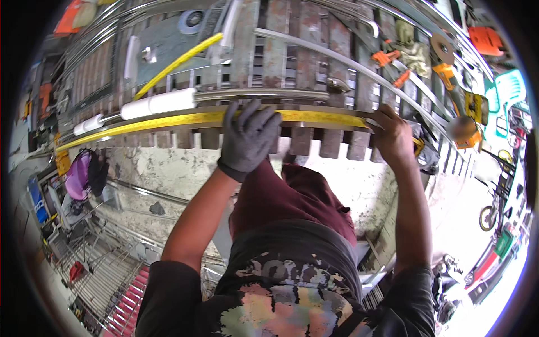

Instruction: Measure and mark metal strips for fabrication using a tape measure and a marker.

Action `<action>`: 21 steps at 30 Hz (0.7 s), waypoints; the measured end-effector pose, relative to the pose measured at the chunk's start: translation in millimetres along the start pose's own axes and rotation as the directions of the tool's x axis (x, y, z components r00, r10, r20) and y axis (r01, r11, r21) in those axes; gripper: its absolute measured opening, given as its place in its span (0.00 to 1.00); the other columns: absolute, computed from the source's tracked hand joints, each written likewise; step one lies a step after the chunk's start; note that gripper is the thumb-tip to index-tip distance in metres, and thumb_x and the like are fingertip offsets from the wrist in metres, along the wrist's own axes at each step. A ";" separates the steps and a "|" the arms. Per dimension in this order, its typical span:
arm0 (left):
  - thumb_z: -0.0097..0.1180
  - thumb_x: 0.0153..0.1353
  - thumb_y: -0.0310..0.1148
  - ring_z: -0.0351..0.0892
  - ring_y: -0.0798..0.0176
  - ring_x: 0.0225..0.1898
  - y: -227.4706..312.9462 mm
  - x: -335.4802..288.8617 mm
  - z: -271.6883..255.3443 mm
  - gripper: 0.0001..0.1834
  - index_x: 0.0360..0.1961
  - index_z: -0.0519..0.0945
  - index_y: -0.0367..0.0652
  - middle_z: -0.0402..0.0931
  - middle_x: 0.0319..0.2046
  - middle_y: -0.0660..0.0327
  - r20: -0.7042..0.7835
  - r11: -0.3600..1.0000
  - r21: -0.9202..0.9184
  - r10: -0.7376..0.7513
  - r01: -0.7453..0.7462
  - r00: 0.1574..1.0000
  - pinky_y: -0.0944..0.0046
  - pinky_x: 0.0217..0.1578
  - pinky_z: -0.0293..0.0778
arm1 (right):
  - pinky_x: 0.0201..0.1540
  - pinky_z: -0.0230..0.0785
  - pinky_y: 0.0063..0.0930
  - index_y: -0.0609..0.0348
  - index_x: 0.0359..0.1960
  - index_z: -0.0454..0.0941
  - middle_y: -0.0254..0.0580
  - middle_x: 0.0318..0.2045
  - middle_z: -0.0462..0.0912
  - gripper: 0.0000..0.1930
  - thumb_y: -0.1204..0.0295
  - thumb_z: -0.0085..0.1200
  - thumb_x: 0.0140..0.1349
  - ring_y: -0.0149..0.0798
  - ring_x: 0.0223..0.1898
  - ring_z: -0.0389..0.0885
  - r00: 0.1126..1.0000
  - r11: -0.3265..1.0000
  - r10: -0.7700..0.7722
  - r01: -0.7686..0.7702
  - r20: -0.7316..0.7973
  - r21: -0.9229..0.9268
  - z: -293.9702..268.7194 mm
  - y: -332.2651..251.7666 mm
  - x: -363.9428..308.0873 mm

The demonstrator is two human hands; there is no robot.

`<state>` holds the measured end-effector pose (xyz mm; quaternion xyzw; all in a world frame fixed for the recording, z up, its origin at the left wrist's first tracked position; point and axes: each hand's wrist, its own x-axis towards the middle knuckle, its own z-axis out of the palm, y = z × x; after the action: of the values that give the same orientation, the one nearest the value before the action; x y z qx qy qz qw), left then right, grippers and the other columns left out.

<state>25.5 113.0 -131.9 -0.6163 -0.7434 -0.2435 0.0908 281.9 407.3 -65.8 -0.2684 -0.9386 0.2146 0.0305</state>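
R hand (394, 135), bare, pinches yellow tape (325, 117) at its rt end, fingers closed. L hand (251, 137), gloved, lies over tape w/ fingers a bit apart; can't tell if gripping. Tape runs along bench's (301, 141) near edge, w/ tiny printed marks. Shirt (295, 244) has worn multicol. print.

A metal wire rack (102, 268) and something purple (77, 177) are at left.

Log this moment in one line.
left hand: gloved, over tape | right hand: bare, at tape's right end | tape: stretched across slats
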 end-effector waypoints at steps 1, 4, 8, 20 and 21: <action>0.73 0.65 0.34 0.76 0.51 0.73 -0.6 1.1 -0.8 0.24 0.63 0.89 0.56 0.81 0.68 0.66 0.009 1.000 0.005 0.002 -0.002 1.000 0.33 0.76 0.64 | 0.47 0.84 0.53 0.51 0.50 0.91 0.41 0.47 0.87 0.10 0.70 0.70 0.68 0.58 0.45 0.91 1.000 1.000 0.010 -0.010 0.004 -0.010 0.2 -2.0 -1.0; 0.73 0.64 0.32 0.77 0.51 0.71 -0.1 4.3 -2.8 0.23 0.61 0.91 0.55 0.83 0.65 0.67 0.011 1.000 0.012 -0.003 0.003 1.000 0.35 0.76 0.65 | 0.48 0.84 0.54 0.51 0.58 0.87 0.43 0.50 0.87 0.16 0.70 0.69 0.69 0.59 0.48 0.91 0.999 0.998 0.037 -0.037 0.001 0.043 0.4 -8.4 -4.1; 0.74 0.64 0.32 0.78 0.52 0.71 2.4 5.8 -3.6 0.23 0.60 0.91 0.55 0.83 0.65 0.68 0.013 0.999 0.048 -0.007 0.006 1.000 0.36 0.77 0.64 | 0.52 0.85 0.52 0.52 0.71 0.79 0.50 0.54 0.87 0.27 0.73 0.68 0.70 0.58 0.52 0.91 0.995 0.990 0.085 -0.080 -0.043 0.115 -5.9 -15.4 -11.8; 0.77 0.60 0.38 0.78 0.54 0.73 -0.4 1.7 3.4 0.20 0.54 0.91 0.56 0.85 0.63 0.68 -0.023 0.994 0.015 -0.111 0.112 0.993 0.32 0.80 0.54 | 0.46 0.84 0.27 0.64 0.62 0.87 0.46 0.50 0.92 0.20 0.91 0.61 0.71 0.33 0.45 0.93 0.968 0.854 0.161 -0.039 -0.194 0.518 -40.7 12.4 -56.5; 0.77 0.60 0.38 0.78 0.54 0.73 -0.7 1.5 3.9 0.20 0.54 0.91 0.55 0.85 0.63 0.68 -0.026 0.993 0.018 -0.114 0.115 0.993 0.32 0.80 0.54 | 0.42 0.81 0.22 0.68 0.59 0.88 0.43 0.44 0.90 0.17 0.91 0.59 0.72 0.29 0.39 0.90 0.950 0.831 0.259 -0.128 -0.173 0.542 -42.5 11.1 -61.1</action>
<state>25.2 116.1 -134.8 -0.5685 -0.7787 -0.2489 0.0920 346.9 400.6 -28.4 -0.3681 -0.8014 0.4302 0.1930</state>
